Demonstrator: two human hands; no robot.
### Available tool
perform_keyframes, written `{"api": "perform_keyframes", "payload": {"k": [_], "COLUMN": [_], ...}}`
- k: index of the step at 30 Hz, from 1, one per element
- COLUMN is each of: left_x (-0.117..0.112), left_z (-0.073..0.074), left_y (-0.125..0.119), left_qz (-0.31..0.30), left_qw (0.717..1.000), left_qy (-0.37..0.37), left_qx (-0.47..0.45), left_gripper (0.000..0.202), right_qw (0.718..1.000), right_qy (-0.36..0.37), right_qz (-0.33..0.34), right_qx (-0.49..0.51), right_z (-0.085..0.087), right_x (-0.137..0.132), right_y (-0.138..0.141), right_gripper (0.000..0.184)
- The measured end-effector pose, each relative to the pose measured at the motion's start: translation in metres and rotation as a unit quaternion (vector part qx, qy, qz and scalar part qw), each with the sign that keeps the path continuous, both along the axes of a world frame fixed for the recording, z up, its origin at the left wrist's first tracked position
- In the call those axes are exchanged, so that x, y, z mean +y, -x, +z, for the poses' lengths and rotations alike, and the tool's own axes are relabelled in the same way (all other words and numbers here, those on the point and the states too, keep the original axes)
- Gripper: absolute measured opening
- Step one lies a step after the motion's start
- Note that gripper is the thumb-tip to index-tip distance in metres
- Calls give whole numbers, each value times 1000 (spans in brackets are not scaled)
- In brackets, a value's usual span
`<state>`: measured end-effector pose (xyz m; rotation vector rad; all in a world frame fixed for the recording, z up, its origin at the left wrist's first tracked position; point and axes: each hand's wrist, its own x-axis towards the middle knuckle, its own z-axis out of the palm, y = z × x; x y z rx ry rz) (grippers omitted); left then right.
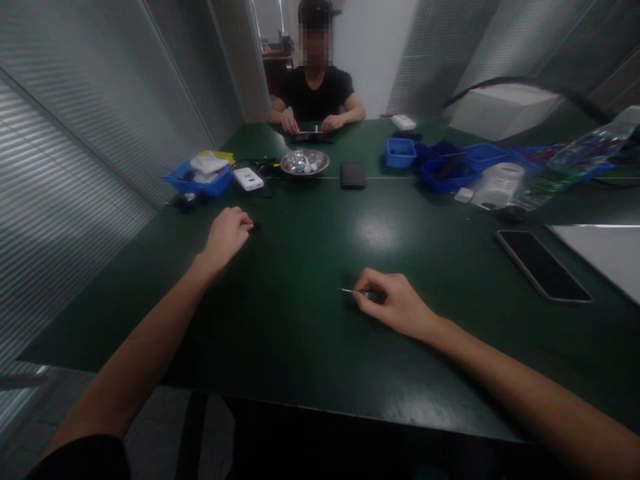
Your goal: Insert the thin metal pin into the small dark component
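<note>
My left hand [227, 233] is over the left side of the green table [295, 333], fingers pinched at a small dark piece [256, 227] whose kind I cannot make out. Closer to me and to the right, my right hand [393, 300] pinches a thin metal-tipped tool [346, 290] between thumb and fingers. Its tip points left, and most of the tool is hidden in the hand. The two hands are well apart, with bare table between them.
Farther back stand a metal bowl [287, 162] of small parts, a black square object [353, 175], a white device [249, 179] and blue trays [210, 185]. At right lie a phone [543, 265] and a tilted plastic bottle [575, 160]. A person [317, 93] sits opposite, hands on a dark object.
</note>
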<state>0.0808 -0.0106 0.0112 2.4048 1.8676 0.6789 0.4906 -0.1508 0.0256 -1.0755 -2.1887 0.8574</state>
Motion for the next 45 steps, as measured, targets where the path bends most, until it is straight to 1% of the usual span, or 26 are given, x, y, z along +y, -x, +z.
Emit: {"api": "perform_keyframes", "payload": {"k": [3, 6, 9, 13, 16, 18, 20, 26, 29, 34, 40, 45], "left_x": [-10, -16, -19, -21, -23, -24, -22, -11, -8, -6, -4, -5], "left_z": [8, 14, 14, 8, 6, 6, 6, 7, 7, 7, 5, 6], "left_y": [-12, -22, -31, -46, -55, -55, -48, -12, -5, -3, -1, 0], "left_qz": [-3, 3, 1, 7, 25, 28, 25, 7, 2, -18, 4, -5], "left_qw": [996, 986, 973, 966, 969, 977, 984, 996, 999, 999, 1000, 1000], "left_qy": [-2, -2, -2, 5, 15, 17, 14, 4, 8, 3, 21, 23], "left_qx": [85, 167, 231, 258, 247, 213, 175, 88, 49, 48, 10, 4], "left_gripper": [19, 22, 22, 25, 24, 22, 20, 22, 18, 17, 16, 17], "right_qw": [1000, 1000, 1000, 1000, 1000, 1000, 1000, 1000, 1000, 1000, 1000, 1000], "right_qy": [2, 4, 3, 6, 3, 3, 2, -12, -10, 3, 6, 7], "right_qz": [1, 4, 4, 0, -4, -5, -4, 0, -1, 1, 2, -1], "right_qx": [3, 3, 3, 2, 3, 3, 3, -3, 0, 1, -1, -4], "right_z": [0, 0, 0, 1, 1, 1, 0, -1, -1, -1, 0, 4], "right_x": [0, 0, 0, -1, -1, -2, -1, -1, -1, -1, -1, -2], "right_y": [0, -1, -1, 0, 1, 0, 0, -1, -1, -1, -1, 0], "right_gripper": [13, 13, 13, 13, 12, 11, 11, 11, 11, 11, 10, 12]}}
